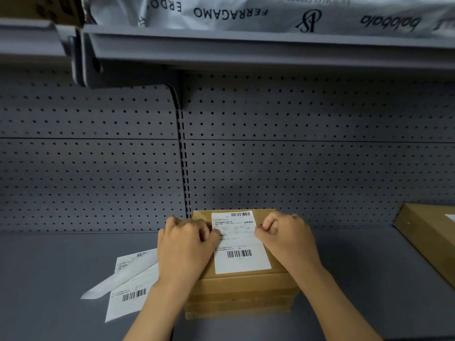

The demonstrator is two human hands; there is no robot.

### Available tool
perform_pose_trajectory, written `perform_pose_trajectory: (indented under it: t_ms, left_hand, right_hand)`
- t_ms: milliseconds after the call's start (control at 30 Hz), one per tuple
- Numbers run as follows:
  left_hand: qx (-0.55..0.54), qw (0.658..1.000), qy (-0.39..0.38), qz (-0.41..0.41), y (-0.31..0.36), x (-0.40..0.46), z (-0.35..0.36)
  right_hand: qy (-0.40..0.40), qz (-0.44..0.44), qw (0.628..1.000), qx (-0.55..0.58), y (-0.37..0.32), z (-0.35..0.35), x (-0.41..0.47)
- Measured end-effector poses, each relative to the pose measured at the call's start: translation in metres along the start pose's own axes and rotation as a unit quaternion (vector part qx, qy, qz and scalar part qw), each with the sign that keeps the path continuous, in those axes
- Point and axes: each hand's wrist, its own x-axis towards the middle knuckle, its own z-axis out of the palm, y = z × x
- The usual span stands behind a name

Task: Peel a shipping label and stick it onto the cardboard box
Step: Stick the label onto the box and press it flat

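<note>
A brown cardboard box (242, 289) stands on the grey shelf (61, 267) against the pegboard back. A white shipping label (240, 244) with barcodes lies flat on the box's top. My left hand (184, 244) rests on the box's left side, fingers curled, fingertips pressing the label's left edge. My right hand (286, 236) is curled the same way, its fingertips on the label's right edge. Both hands hide parts of the box top.
To the left of the box lie another label sheet (128, 296) and a curled strip of peeled backing paper (120, 276). A second cardboard box (428, 239) sits at the right edge. An upper shelf (246, 48) holding grey printed bags hangs overhead.
</note>
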Motion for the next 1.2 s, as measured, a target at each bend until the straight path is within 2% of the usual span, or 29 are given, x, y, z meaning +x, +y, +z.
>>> perform_pose_trajectory:
  t_ms: [100, 200, 367, 500, 833, 1200]
  left_hand:
    - [-0.023, 0.999, 0.021, 0.031, 0.003, 0.003, -0.001]
    - [-0.015, 0.996, 0.023, 0.082, 0.006, 0.007, 0.001]
    - [0.035, 0.989, -0.078, 0.118, 0.015, 0.008, 0.003]
    - [0.034, 0.980, -0.127, 0.152, 0.013, 0.007, 0.009]
    - [0.031, 0.984, -0.137, 0.112, 0.000, 0.005, -0.005]
    - [-0.002, 0.980, -0.121, 0.161, 0.009, 0.002, 0.010]
  right_hand:
    - [0.019, -0.040, 0.999, -0.010, -0.003, -0.007, 0.001]
    - [-0.028, -0.116, 0.993, -0.018, -0.014, -0.010, 0.005]
    - [-0.140, -0.181, 0.970, -0.079, -0.024, 0.004, 0.011]
    - [-0.186, -0.192, 0.959, -0.090, -0.025, 0.016, 0.009]
    - [-0.144, -0.147, 0.973, -0.106, -0.004, 0.001, 0.006]
    - [-0.161, -0.177, 0.967, -0.087, -0.026, 0.012, -0.003]
